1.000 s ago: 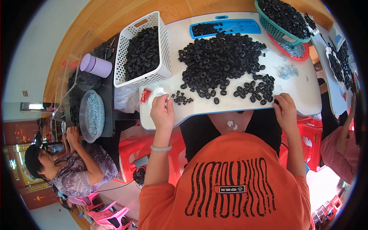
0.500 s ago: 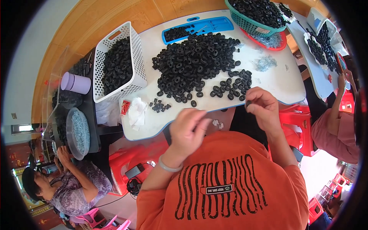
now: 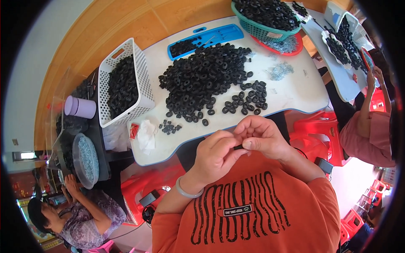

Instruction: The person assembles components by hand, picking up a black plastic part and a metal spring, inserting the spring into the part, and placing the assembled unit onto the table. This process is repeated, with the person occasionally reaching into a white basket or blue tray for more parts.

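My left hand (image 3: pixel 215 156) and my right hand (image 3: pixel 265 138) meet in front of my chest, just off the table's near edge. Between their fingertips is a small black part (image 3: pixel 238 147), mostly covered by the fingers. Both hands are closed in a pinch on it. Beyond them on the white table (image 3: pixel 291 90) lies a big heap of black oval plastic parts (image 3: pixel 202 76) with holes. A looser group of these ovals (image 3: pixel 247 98) is spread at the heap's right, and several smaller black pieces (image 3: pixel 169 127) lie at its near left.
A white basket (image 3: pixel 145 90) of black parts stands left; a blue tray (image 3: pixel 225 37) lies at the back. A green basket (image 3: pixel 257 30) sits over a red tray (image 3: pixel 297 44) of metal bits near loose wire pieces (image 3: pixel 280 71). Co-workers (image 3: pixel 90 211) sit on both sides.
My right hand has come left and down with the small black part. My left hand has moved to meet it, its fingers now closed. The view has shifted slightly.
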{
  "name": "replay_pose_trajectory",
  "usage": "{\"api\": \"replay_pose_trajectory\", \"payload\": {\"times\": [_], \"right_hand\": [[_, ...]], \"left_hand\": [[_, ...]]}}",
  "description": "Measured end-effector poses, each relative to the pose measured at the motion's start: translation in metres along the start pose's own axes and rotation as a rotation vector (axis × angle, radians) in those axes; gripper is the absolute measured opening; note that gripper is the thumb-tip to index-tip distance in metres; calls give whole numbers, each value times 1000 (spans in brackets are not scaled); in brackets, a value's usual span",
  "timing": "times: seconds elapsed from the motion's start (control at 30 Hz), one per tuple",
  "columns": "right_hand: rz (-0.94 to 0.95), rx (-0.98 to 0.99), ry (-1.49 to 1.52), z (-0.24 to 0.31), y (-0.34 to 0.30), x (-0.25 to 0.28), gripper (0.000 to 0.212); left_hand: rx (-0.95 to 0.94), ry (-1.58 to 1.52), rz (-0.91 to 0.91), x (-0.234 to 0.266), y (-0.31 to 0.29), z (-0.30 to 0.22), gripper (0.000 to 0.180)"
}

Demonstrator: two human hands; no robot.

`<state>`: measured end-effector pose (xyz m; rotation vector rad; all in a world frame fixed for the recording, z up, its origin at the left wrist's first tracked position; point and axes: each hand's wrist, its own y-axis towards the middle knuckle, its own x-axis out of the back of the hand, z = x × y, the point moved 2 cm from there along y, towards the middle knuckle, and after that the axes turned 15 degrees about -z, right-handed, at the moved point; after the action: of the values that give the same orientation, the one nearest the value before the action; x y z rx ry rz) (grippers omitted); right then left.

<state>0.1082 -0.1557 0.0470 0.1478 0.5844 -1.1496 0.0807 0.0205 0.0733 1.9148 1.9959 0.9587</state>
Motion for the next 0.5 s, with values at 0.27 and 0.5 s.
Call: {"api": "replay_pose_trajectory", "payload": {"times": [0.27, 0.5], "right_hand": [[-711, 423, -917, 17, 38, 112, 8], [-657, 727, -1414, 29, 66, 152, 12]], "left_hand": [[551, -356, -53, 8, -29, 26, 14], [538, -324, 9, 4, -32, 30, 19]]}}
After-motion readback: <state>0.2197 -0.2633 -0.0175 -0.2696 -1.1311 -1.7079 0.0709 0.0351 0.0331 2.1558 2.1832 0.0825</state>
